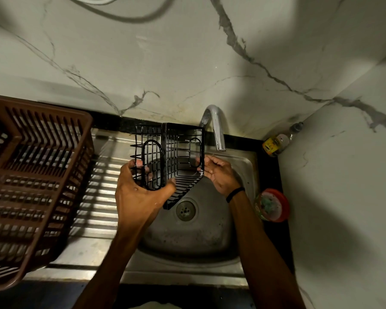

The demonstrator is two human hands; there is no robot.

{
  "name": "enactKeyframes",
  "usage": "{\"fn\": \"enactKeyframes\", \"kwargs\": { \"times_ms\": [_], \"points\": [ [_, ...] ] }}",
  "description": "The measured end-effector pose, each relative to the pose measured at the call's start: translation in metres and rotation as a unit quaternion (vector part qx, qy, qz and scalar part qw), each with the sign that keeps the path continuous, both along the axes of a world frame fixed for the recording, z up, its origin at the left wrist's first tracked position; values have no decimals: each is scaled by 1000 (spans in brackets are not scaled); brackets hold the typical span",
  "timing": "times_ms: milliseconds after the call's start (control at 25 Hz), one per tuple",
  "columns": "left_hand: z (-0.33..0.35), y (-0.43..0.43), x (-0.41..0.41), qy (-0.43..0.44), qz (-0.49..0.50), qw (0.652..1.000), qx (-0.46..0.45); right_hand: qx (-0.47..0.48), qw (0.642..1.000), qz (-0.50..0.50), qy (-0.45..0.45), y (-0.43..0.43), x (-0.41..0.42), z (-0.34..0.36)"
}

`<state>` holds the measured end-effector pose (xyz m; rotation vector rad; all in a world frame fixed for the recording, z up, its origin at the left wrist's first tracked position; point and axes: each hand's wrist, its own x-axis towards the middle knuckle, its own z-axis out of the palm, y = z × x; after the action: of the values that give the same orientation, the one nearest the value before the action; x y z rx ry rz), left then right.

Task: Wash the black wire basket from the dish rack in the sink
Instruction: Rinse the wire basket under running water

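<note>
Basket: the basket [164, 161] was held in the air over the sink [187, 237], just left of the tap [216, 128] spout, tilted with its open side toward the person.
Handling: it looked light and stiff, made of thin coated wire. It would likely turn slippery once wet and soapy. It seemed unlikely to break, though a wire could bend under a hard squeeze.
Where to hold: the thicker frame edges and the oval loops in the side walls looked the surest places, since the thin cross wires offer little to hold.
Left hand: the left hand [138, 195] grasped the left wall, fingers through the wires and thumb along the bottom edge.
Right hand: the right hand [218, 175] curled round the right edge, with a dark band [234, 194] on its wrist.
Water: no stream could be made out.
Count: one basket, two hands, one tap, one sink, one drain [185, 210].
Around: one brown rack [31, 175] stood at left on the steel drainboard [103, 197]. One bottle [276, 141] was in the far right corner of the bench. One red-rimmed tub [272, 205] stood right of the sink.
</note>
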<state>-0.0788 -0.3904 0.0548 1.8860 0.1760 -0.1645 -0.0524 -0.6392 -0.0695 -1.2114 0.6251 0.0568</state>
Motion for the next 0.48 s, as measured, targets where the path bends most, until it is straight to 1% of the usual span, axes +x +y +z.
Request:
{"fn": "enactKeyframes", "kwargs": {
  "times_ms": [280, 480],
  "points": [
    [-12, -6, -5, 10, 23, 998, -49, -43, 999, -12, 4, -11, -16, -5],
    [-11, -9, -7, -8, 38, 998, -49, -49, 999, -8, 14, -10, -15, -4]
  ]
}}
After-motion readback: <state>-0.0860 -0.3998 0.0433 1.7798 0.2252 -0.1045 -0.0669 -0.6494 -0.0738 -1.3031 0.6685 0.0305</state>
